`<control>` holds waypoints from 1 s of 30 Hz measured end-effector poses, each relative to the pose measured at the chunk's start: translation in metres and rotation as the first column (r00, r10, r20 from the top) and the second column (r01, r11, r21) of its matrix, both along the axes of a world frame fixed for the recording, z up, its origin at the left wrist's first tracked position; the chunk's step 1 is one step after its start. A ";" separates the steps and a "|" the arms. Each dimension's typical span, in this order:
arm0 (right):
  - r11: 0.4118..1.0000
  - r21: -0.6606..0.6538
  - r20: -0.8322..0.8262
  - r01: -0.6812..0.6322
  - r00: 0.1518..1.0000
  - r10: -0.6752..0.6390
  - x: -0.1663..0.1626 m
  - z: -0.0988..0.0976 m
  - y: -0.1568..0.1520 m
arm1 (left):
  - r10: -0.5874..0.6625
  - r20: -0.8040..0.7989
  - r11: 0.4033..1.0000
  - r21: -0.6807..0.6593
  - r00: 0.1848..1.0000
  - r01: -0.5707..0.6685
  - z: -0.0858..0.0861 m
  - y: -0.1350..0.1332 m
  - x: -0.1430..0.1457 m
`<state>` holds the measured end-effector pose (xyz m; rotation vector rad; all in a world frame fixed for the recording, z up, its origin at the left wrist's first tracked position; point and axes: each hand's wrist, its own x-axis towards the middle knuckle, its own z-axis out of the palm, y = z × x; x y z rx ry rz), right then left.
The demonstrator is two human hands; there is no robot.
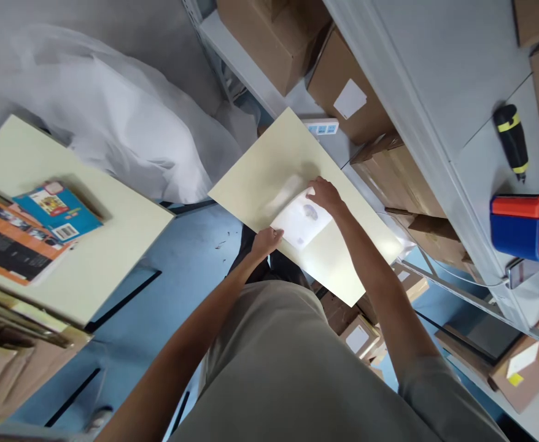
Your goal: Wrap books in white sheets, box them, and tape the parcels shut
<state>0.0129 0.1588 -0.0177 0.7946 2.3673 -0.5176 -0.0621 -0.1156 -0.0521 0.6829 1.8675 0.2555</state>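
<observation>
A soft white packet (301,219) lies over the cream tabletop (263,166) in front of me, with a faint greyish round mark showing on its upper part. My left hand (268,241) pinches the packet's left edge between thumb and fingers. At its far upper corner, my right hand (325,195) grips the edge with curled fingers. What is inside the packet, if anything, I cannot make out. A shadow or pale reflection falls on the tabletop just beyond it.
Left, a second cream table (126,245) carries a blue box (60,209) and an orange-black box (16,239). White translucent sheeting (135,116) bulges behind. Cardboard boxes (350,92) and a power strip (321,127) line the shelf; a black-yellow tool (511,138) and red-blue object (520,227) lie right.
</observation>
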 end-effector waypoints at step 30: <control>0.037 0.007 -0.295 0.999 0.038 -0.955 0.035 -0.008 -0.194 | -0.423 0.014 0.823 0.426 0.906 0.377 0.004 0.113 -0.083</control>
